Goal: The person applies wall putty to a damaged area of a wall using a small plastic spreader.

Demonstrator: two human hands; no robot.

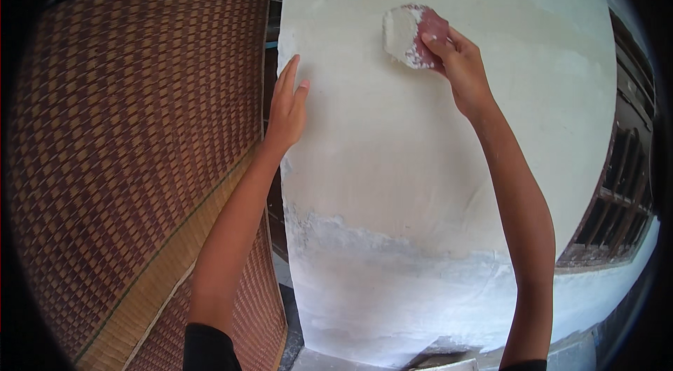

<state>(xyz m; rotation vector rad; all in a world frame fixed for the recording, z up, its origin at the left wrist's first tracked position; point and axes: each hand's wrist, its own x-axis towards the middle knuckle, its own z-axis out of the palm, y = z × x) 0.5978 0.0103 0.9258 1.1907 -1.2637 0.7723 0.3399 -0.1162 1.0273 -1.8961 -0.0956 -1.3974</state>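
In our right hand (pixel 459 66), at 1 o'clock from the middle of the view, we grasp 1 scraper (pixel 435 25), a flat reddish blade, with the thumb laid across its near face. White paste (pixel 401 35) coats the scraper's 9 o'clock side, with ragged crumbs along the line where red shows. The scraper is in front of the upper wall (pixel 392 182); we cannot tell whether its edge touches.

Our left hand (pixel 289 108), at 11 o'clock, grasps nothing: its fingers are stretched upward beside the wall's 9 o'clock edge, and we cannot tell if they rest on it. Our 2 forearms rise from 7 o'clock and from between 4 and 5 o'clock, with black sleeves (pixel 210 348) at the lower rim.

The wall is beige across its middle, whiter around, with a rough grey patch (pixel 336 227) toward 6 o'clock. At 9 o'clock stands a woven mat (pixel 140 112) in brown and tan checks, crossed by a slanting tan band. At 3 o'clock we see a barred window (pixel 617 189).
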